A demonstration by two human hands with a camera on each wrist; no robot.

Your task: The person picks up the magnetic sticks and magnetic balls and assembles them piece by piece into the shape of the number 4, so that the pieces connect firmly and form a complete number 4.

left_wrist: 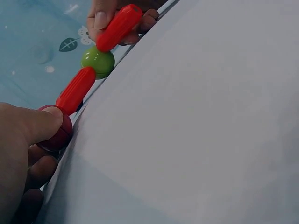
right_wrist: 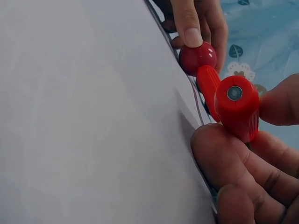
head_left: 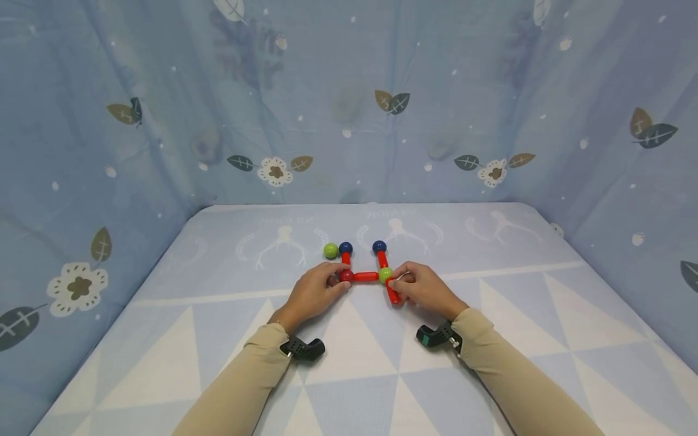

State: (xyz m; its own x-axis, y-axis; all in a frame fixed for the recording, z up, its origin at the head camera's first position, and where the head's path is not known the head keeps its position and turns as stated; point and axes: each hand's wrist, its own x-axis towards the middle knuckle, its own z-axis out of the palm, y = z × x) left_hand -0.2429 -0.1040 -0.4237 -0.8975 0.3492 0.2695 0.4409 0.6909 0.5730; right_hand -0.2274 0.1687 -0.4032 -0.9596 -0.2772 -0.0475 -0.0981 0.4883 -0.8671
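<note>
On the table lies a joined figure of red magnetic rods and coloured balls. My left hand (head_left: pixel 312 292) grips its dark red ball (left_wrist: pixel 62 135), thumb on top. A level red rod (head_left: pixel 366 277) links that ball to a green ball (head_left: pixel 385 274). My right hand (head_left: pixel 426 290) pinches another red rod (right_wrist: pixel 239 107) between thumb and fingers; its far end meets the green ball and its near end shows a round metal tip. Two more red rods run away from me, one to a blue ball (head_left: pixel 346 247) and one to a second blue ball (head_left: pixel 379 246).
A separate green ball (head_left: pixel 330 251) sits beside the left blue ball. The table is covered with a patterned cloth (head_left: pixel 360 357). Behind it hangs a blue curtain (head_left: pixel 349 109) with leaves and flowers, which also closes off both sides.
</note>
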